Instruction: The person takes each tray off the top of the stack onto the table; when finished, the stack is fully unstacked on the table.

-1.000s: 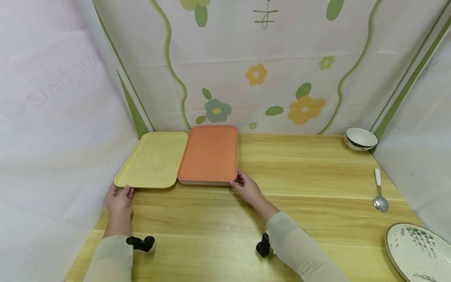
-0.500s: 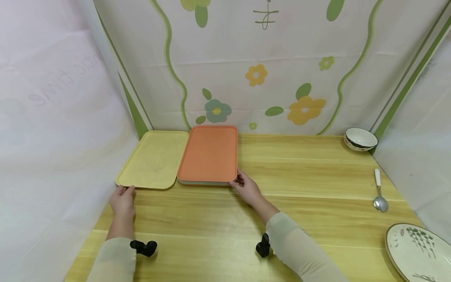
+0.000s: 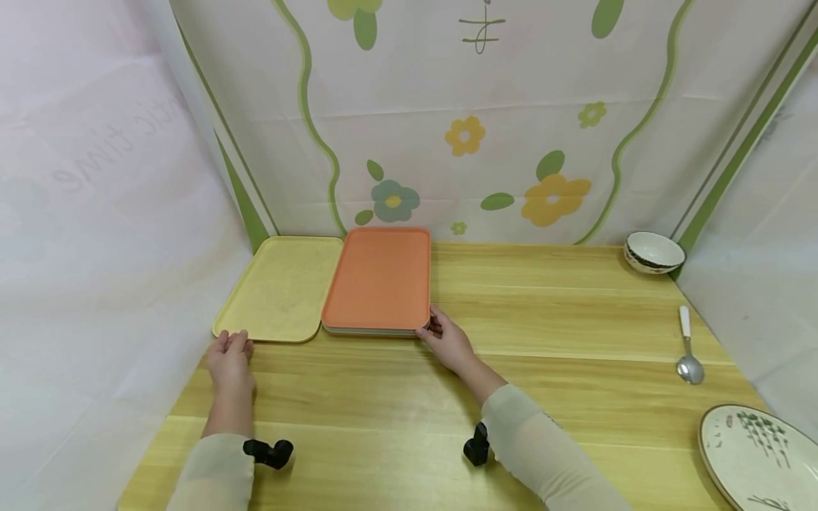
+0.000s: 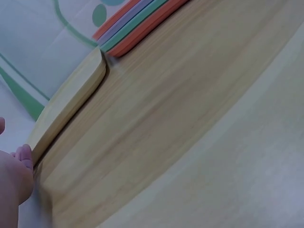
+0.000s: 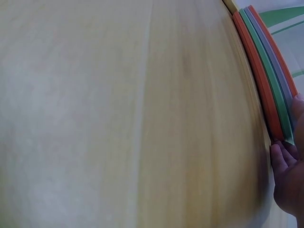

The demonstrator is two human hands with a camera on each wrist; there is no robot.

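Note:
A yellow tray [image 3: 277, 287] lies flat at the table's back left. Its right edge meets a stack of trays with an orange tray [image 3: 380, 278] on top. The left wrist view shows the yellow tray [image 4: 71, 102] edge-on, and the stack [image 4: 137, 23] shows orange, purple and green layers. My left hand [image 3: 230, 355] lies flat on the table, fingertips [image 4: 23, 154] touching the yellow tray's near left corner. My right hand [image 3: 445, 339] pinches the stack's near right corner [image 5: 278, 118], thumb above and fingers [image 5: 282, 159] below.
A wooden table [image 3: 543, 319] is enclosed by floral and white cloth walls. A white bowl [image 3: 653, 251] sits at the back right, a spoon [image 3: 689, 351] in front of it, and a patterned plate [image 3: 757, 454] at the near right corner.
My left hand has slid a little to the right and nearer along the table. The yellow tray's near left corner has shifted slightly right. The right hand has not moved.

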